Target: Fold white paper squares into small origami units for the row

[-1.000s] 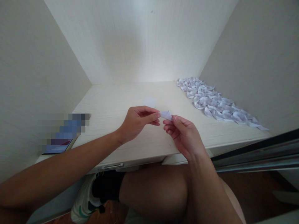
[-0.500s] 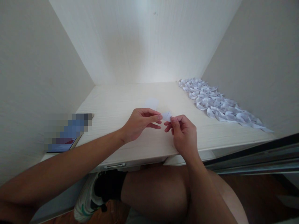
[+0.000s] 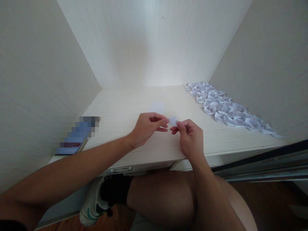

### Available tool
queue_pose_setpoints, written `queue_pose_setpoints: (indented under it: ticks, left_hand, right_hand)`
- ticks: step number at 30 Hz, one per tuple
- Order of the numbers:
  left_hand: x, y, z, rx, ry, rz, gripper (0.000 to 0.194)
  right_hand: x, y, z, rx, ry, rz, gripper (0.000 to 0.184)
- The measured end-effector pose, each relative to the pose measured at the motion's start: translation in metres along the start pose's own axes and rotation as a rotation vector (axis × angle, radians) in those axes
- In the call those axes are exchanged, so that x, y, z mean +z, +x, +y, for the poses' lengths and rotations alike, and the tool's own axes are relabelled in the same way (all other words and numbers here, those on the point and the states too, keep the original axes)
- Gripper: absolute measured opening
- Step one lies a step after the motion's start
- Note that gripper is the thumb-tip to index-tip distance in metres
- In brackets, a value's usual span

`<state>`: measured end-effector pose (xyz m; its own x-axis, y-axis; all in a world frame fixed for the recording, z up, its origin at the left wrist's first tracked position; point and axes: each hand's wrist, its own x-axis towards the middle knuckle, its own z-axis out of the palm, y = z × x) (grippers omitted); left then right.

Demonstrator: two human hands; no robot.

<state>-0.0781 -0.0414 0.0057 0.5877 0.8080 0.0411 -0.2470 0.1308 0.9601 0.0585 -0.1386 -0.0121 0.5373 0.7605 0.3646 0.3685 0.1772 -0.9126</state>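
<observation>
"So, where do we have the folded paper (image 3: 172, 121) just now?"

"Between our left hand (image 3: 147, 129) and our right hand (image 3: 192, 137), above the desk (image 3: 125, 100). The left pinches its left end with thumb and fingertips; the right has the lower right corner under the thumb. Neither is clenched, and our other fingers curl loosely."

"How will it handle, do we think?"

"Almost weightless, we'd judge: crisp along the creases, floppy elsewhere, easy to crumple or tear. It probably won't slip much, so a light pinch at the outer corners should suit us, clear of the middle fold."

"And what lies around it?"

"Just beyond our left hand, a pale sheet (image 3: 158, 107) lies flat. Well off to our right, a band of folded white pieces (image 3: 220, 104) runs along the side wall (image 3: 264, 70)."
</observation>
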Motion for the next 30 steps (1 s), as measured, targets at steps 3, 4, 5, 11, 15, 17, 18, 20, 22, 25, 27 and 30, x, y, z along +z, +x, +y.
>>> queue_pose_setpoints:
  ticks: [3, 4, 5, 11, 15, 17, 18, 20, 22, 25, 27, 30]
  left_hand:
    - [0.001, 0.001, -0.001, 0.079, 0.031, 0.043, 0.029]
    - [0.000, 0.001, -0.002, 0.111, 0.052, 0.056, 0.030]
    - [0.000, 0.001, -0.003, 0.144, 0.082, 0.064, 0.030]
    - [-0.004, 0.000, -0.007, 0.283, 0.297, 0.042, 0.031]
    - [-0.005, 0.001, -0.008, 0.273, 0.260, 0.044, 0.032]
    - [-0.006, 0.002, -0.009, 0.261, 0.230, 0.047, 0.031]
    - [-0.006, 0.003, -0.009, 0.253, 0.213, 0.050, 0.031]
    - [-0.007, 0.004, -0.009, 0.234, 0.180, 0.061, 0.030]
    - [-0.006, 0.004, -0.008, 0.210, 0.146, 0.076, 0.031]
    - [-0.005, 0.005, -0.007, 0.175, 0.088, 0.089, 0.034]
    - [-0.004, 0.004, -0.007, 0.173, 0.080, 0.092, 0.034]
    - [-0.004, 0.002, -0.006, 0.239, 0.155, 0.095, 0.033]
  right_hand:
    - [0.001, 0.001, 0.003, 0.062, 0.095, -0.017, 0.034]
    - [0.002, 0.001, 0.004, 0.089, 0.135, -0.019, 0.035]
    - [0.003, 0.001, 0.005, 0.120, 0.179, -0.017, 0.035]
    - [0.007, 0.003, 0.008, 0.257, 0.375, 0.023, 0.036]
    - [0.009, 0.003, 0.008, 0.235, 0.313, 0.064, 0.033]
    - [0.011, 0.002, 0.006, 0.191, 0.275, 0.106, 0.031]
    - [0.012, 0.001, 0.005, 0.163, 0.257, 0.123, 0.030]
    - [0.014, 0.000, 0.003, 0.105, 0.221, 0.145, 0.026]
    - [0.016, -0.002, 0.003, 0.066, 0.209, 0.166, 0.025]
    - [0.019, -0.004, 0.005, 0.041, 0.215, 0.201, 0.030]
    - [0.019, -0.005, 0.006, 0.018, 0.172, 0.211, 0.030]
    - [0.018, -0.007, 0.005, -0.074, 0.055, 0.235, 0.026]
